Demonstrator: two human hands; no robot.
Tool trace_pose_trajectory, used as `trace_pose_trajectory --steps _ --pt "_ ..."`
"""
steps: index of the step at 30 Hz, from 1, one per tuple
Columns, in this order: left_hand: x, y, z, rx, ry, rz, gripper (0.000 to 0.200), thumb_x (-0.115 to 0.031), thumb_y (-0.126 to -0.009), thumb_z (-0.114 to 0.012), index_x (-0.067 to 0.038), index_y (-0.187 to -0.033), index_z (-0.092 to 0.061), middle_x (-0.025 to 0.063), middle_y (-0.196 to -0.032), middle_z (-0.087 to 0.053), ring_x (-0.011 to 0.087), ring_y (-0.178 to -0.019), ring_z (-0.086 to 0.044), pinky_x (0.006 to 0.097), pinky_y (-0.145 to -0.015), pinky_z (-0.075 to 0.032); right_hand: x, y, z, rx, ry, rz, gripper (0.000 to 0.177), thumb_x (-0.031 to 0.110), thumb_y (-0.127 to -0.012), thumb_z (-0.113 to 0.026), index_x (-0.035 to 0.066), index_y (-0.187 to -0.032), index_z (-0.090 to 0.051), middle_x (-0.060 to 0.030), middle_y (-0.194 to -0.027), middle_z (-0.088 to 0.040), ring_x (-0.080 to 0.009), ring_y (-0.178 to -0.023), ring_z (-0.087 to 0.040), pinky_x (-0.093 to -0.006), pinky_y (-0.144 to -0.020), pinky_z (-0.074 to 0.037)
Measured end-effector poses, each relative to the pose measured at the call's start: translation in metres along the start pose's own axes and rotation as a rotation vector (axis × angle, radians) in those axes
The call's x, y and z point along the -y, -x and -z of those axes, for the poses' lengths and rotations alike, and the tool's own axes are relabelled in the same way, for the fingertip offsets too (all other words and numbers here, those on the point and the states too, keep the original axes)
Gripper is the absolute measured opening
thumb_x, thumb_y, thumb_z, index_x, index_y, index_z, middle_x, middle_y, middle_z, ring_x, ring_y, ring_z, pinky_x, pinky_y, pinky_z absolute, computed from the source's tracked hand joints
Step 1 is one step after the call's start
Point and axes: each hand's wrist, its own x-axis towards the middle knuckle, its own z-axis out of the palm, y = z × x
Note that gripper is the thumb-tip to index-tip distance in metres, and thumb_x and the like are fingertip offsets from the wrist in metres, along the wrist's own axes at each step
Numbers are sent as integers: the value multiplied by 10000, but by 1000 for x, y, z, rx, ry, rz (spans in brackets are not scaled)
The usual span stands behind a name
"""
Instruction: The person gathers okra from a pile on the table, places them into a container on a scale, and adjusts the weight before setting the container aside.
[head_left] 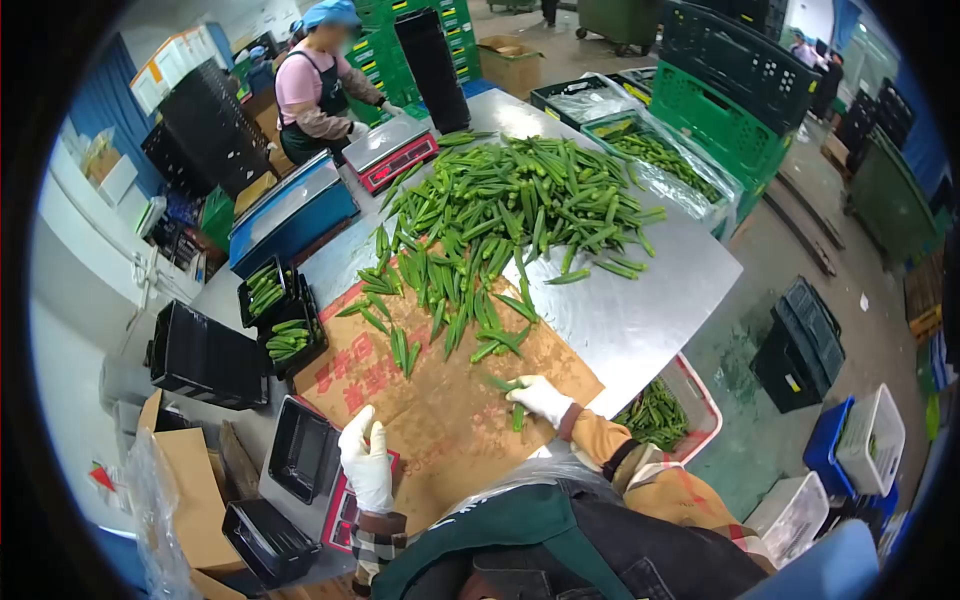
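Observation:
A large heap of green okra (520,195) lies on the metal table, with its near edge spread over a flat piece of cardboard (440,430). My right hand (543,402), in a white glove, is closed around okra pods (517,417) above the right side of the cardboard. Gloved in white too, my left hand (367,462) is held over the cardboard's left edge, fingers apart and nothing in them. Just left of it, an empty black tray (303,449) rests on a red-edged scale (341,515).
Black trays of okra (288,340) stand on the left beside stacked black trays (205,357). A crate of okra (655,415) sits below the table's right edge. Another scale (398,158) is at the far side, near a co-worker (318,90). Green crates (720,130) stand back right.

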Motion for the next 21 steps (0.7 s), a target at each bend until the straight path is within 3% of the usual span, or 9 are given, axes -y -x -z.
trace_pose_trajectory --steps 3,5,9,11,12,13,15,16,21 --pt "-13 -36 -27 50 106 27 306 -44 -930 -697 8 -1230 -655 131 -1208 -672 218 -1099 -641 344 -971 -507 41 5 63 -164 -267 50 224 118 -904 -644 73 -1114 -704 -10 -834 -671 -123 -689 -615 -280 -585 -512" --pt "-21 -67 -45 112 50 40 308 -82 -924 -711 15 -1213 -665 141 -1202 -677 239 -1106 -647 357 -989 -497 43 -19 134 -229 -362 119 190 121 -916 -607 68 -1074 -697 -23 -859 -674 -129 -730 -620 -295 -623 -519" --pt "-41 -136 -93 246 -72 -33 339 -113 -913 -714 16 -1222 -664 165 -1180 -687 279 -1111 -649 370 -1002 -488 73 -63 270 -633 -623 396 149 156 -968 -583 61 -1041 -670 -39 -853 -671 -149 -742 -631 -309 -640 -519" --pt "-58 -171 -127 302 -56 -44 345 -128 -914 -712 15 -1224 -665 172 -1178 -690 288 -1113 -648 374 -1002 -486 95 -84 324 -807 -761 420 155 188 -995 -582 60 -1039 -658 -42 -846 -666 -153 -733 -623 -314 -639 -517" --pt "-64 -186 -144 326 -211 -155 367 -175 -921 -706 24 -1226 -661 177 -1184 -693 293 -1125 -646 385 -999 -488 94 -98 354 -916 -692 437 161 196 -1001 -583 57 -1046 -650 -43 -854 -665 -152 -734 -621 -317 -640 -518" --pt "-75 -202 -166 391 -132 -71 389 -219 -924 -704 16 -1230 -659 178 -1171 -695 318 -1128 -642 402 -992 -489 88 -113 384 -1026 -620 449 167 205 -1006 -585 55 -1052 -643 -44 -861 -665 -152 -735 -620 -320 -641 -518" --pt "-86 -225 -213 424 -208 -198 390 -227 -916 -712 -1 -1230 -662 180 -1153 -696 345 -1116 -637 418 -982 -491 85 -132 425 -1175 -615 457 192 221 -1000 -603 42 -1062 -633 -45 -880 -652 -146 -732 -599 -324 -648 -521" --pt "-96 -236 -236 462 -205 -250 405 -249 -914 -716 -23 -1245 -659 180 -1152 -691 358 -1106 -631 422 -976 -490 89 -137 440 -1260 -519 270 294 240 -994 -619 24 -1192 -596 -15 -867 -590 -128 -727 -533 -281 -623 -448" --pt "-135 -284 -364 465 -175 -578 549 -220 -844 -785 -44 -1328 -596 166 -1255 -650 365 -1155 -600 434 -1008 -475 129 -159 458 -1052 -372 294 304 291 -1007 -616 97 -1242 -609 29 -798 -500 -68 -689 -461 -261 -579 -405"
